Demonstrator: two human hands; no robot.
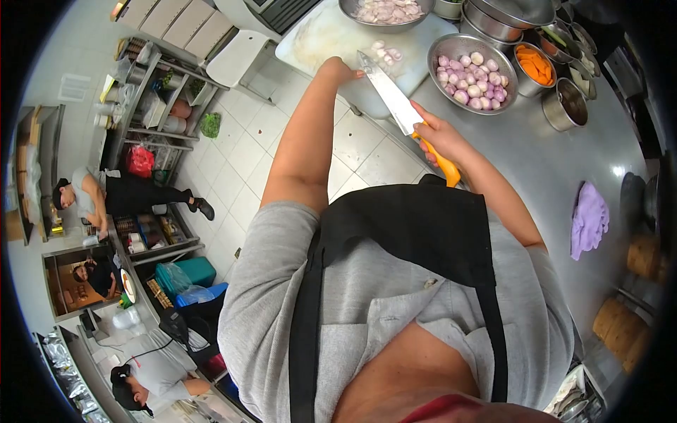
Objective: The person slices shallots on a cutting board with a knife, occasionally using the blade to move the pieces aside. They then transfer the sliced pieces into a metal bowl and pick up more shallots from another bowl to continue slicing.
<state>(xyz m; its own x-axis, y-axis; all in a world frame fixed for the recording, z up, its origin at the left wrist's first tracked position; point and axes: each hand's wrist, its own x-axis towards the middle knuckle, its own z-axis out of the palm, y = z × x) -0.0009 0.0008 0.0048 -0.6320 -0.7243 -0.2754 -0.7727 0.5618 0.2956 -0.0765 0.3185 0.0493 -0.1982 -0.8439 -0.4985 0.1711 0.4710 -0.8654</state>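
My right hand [443, 138] is wrapped round the yellow handle of a chef's knife [393, 97]. Its broad blade points up and left over the white cutting board [310, 44]. My left hand [338, 71] is at the board's edge near the blade tip, fingers drawn together; whatever they may hold is hidden. Several cut shallot pieces [386, 53] lie on the board just past the tip. Beside the board stands a metal bowl of peeled shallots [474, 76]. Another bowl at the top holds sliced shallots [388, 10].
Right of the shallots are a container of orange carrot pieces [534, 65] and a metal pot [564, 104]. A purple cloth [589, 220] lies on the steel table [525, 169]. Shelves [159, 106] and other people [92, 194] are at the left.
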